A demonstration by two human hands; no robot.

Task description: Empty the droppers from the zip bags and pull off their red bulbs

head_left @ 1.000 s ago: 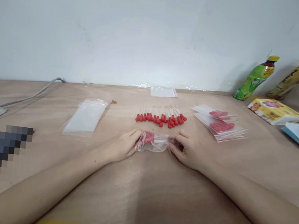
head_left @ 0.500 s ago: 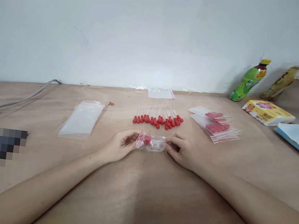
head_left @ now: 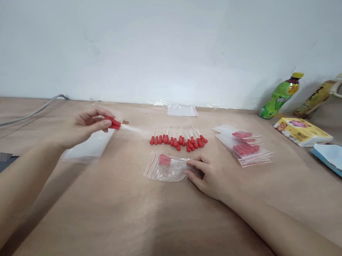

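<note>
My left hand [head_left: 91,126] is raised at the left, pinching red-bulbed droppers [head_left: 114,123] by their bulbs. Their pale stems point right and are smeared by motion, so how many there are is unclear. With my right hand [head_left: 205,174] I grip the right end of a clear zip bag [head_left: 173,174] lying on the table. Inside that bag are more red bulbs with thin stems, near its red-striped mouth at the left. Just behind it lies a row of loose droppers [head_left: 174,141], bulbs toward me.
Flat zip bags [head_left: 85,148] lie under my left hand, and another bag [head_left: 182,110] lies by the wall. Filled bags [head_left: 245,148] are stacked at the right. Beyond them are a tissue pack [head_left: 303,131], a green bottle [head_left: 281,96] and a blue-white packet [head_left: 339,163]. A grey cable [head_left: 39,109] runs left.
My left hand has left the bag's mouth and moved left and up, now with droppers in its fingers. The bag lies flatter, while my right hand stays at its other end.
</note>
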